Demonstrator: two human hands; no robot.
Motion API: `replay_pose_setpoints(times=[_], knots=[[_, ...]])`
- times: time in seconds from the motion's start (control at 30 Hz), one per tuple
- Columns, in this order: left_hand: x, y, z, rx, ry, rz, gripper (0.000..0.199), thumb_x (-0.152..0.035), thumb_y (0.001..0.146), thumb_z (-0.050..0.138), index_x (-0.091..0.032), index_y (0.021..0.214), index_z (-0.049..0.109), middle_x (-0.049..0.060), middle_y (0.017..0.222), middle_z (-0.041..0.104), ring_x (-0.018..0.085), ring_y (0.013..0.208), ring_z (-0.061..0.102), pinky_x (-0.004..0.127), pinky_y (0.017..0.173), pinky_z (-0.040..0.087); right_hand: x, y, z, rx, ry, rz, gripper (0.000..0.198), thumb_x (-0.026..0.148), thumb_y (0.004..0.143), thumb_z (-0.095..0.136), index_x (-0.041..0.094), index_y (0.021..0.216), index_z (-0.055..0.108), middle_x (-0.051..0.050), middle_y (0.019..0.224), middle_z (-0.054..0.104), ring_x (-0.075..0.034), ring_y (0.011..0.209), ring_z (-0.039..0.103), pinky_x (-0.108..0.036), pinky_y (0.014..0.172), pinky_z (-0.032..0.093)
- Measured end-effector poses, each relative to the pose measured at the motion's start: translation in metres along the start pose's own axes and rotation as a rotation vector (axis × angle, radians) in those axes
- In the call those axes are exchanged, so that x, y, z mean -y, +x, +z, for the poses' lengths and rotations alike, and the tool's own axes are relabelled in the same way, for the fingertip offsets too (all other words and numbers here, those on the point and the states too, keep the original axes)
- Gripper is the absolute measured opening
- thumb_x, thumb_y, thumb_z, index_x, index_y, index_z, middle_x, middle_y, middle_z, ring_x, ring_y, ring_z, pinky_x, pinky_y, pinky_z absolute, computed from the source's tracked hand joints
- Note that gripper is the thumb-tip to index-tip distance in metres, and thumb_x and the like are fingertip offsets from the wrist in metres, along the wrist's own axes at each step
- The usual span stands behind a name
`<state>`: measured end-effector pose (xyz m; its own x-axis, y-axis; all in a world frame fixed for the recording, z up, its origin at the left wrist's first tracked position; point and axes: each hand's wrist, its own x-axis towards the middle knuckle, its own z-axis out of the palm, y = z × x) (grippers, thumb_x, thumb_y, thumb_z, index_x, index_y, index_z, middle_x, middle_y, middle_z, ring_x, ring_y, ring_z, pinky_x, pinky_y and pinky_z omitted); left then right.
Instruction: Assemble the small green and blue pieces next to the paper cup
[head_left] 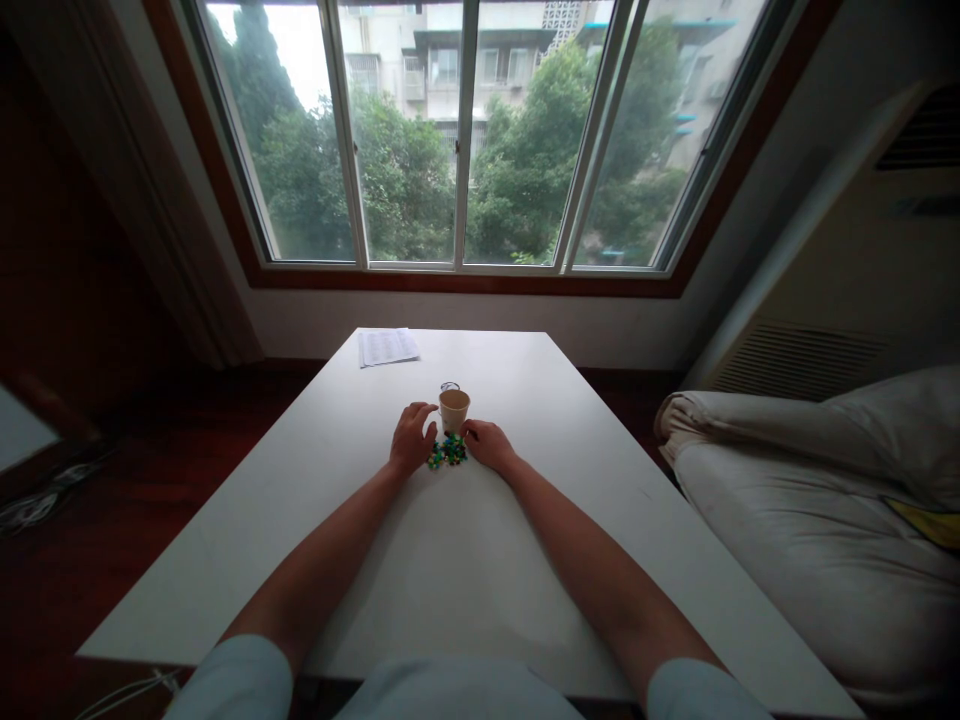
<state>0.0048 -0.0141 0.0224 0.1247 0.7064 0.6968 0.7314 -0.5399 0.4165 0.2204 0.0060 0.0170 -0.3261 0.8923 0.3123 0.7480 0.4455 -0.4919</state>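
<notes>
The small beads [450, 451], mostly green with blue and a few lighter and darker ones, lie in a loose heap on the white surface [480, 570], between the fingers of the two hands and slightly to the near side of the fingertips. The heap reaches from just beside the thumb of the left hand [411, 438] across to just beside the fingertips of the right hand [489, 445].

The left fingers [421, 409] are released: they arch forward and inward, with the thumb parted from them and pointing down toward the beads. The tip of the foremost left finger comes up close to the side of a brown cup [454, 408]; whether it touches cannot be told. The right fingers [474, 428] are curled together with their tips at the cup's lower right side, at the edge of the heap. Whether they pinch a bead or press on the cup is too small to make out.

The cup stands upright, open end up, between the fingers of both hands and just beyond the beads. Directly beyond it, farther from the fingers, lies a thin, dark, loop-shaped item [450, 386], partly hidden by the rim. Well past the left fingers and off to their left, sheets of paper [388, 347] lie near the far edge of the surface.
</notes>
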Motion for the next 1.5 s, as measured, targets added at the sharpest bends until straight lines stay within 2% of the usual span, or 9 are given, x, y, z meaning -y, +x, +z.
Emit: replay_pose_setpoints(times=[0.2,0.63,0.93,1.13,1.27,1.5], knots=[[0.003,0.0,0.002,0.017,-0.017,0.001,0.029,-0.017,0.091,0.052,-0.023,0.116,0.065,0.009,0.116,0.062,0.024,0.112,0.057,0.043,0.101,0.049,-0.004,-0.001,-0.004,0.061,-0.052,-0.109,0.026,0.016,0.084,0.054,0.025,0.097,0.074,-0.004,0.097,0.07,-0.018,0.086,0.06,-0.025,0.078,0.04],[0.003,0.0,0.002,0.052,-0.023,0.007,0.023,-0.016,0.092,0.051,-0.023,0.106,0.068,0.008,0.111,0.063,0.023,0.107,0.058,0.04,0.097,0.051,-0.013,0.002,-0.001,0.047,-0.057,-0.131,0.022,0.017,0.085,0.059,0.023,0.1,0.075,-0.004,0.091,0.065,-0.017,0.086,0.056,-0.025,0.077,0.04],[0.002,0.0,0.002,0.071,-0.037,-0.003,0.021,-0.016,0.091,0.053,-0.023,0.101,0.07,0.007,0.108,0.064,0.022,0.105,0.059,0.039,0.096,0.051,-0.016,0.003,0.001,0.039,-0.141,-0.159,0.022,0.023,0.087,0.064,0.025,0.107,0.073,-0.005,0.093,0.064,-0.019,0.091,0.056,-0.028,0.082,0.04],[0.008,-0.002,0.008,0.116,-0.032,-0.015,0.02,-0.016,0.091,0.052,-0.022,0.094,0.071,0.005,0.101,0.066,0.02,0.098,0.06,0.036,0.091,0.051,-0.019,0.003,0.003,0.017,-0.169,-0.127,0.017,0.02,0.092,0.057,0.023,0.1,0.072,-0.005,0.093,0.064,-0.018,0.091,0.055,-0.027,0.08,0.039],[0.012,-0.004,0.011,0.134,-0.021,-0.043,0.019,-0.016,0.091,0.052,-0.022,0.091,0.071,0.004,0.097,0.067,0.018,0.095,0.061,0.034,0.09,0.05,-0.019,0.003,0.004,-0.023,-0.112,-0.103,0.015,0.019,0.089,0.056,0.021,0.093,0.07,-0.005,0.091,0.064,-0.017,0.087,0.054,-0.025,0.077,0.04],[0.014,-0.004,0.01,0.2,-0.004,-0.073,0.02,-0.017,0.09,0.053,-0.022,0.091,0.072,0.005,0.098,0.068,0.02,0.096,0.06,0.034,0.089,0.049,-0.031,0.008,0.007,-0.157,0.062,0.068,0.009,0.023,0.083,0.055,0.021,0.084,0.064,0.0,0.077,0.064,-0.014,0.068,0.052,-0.024,0.065,0.038]])
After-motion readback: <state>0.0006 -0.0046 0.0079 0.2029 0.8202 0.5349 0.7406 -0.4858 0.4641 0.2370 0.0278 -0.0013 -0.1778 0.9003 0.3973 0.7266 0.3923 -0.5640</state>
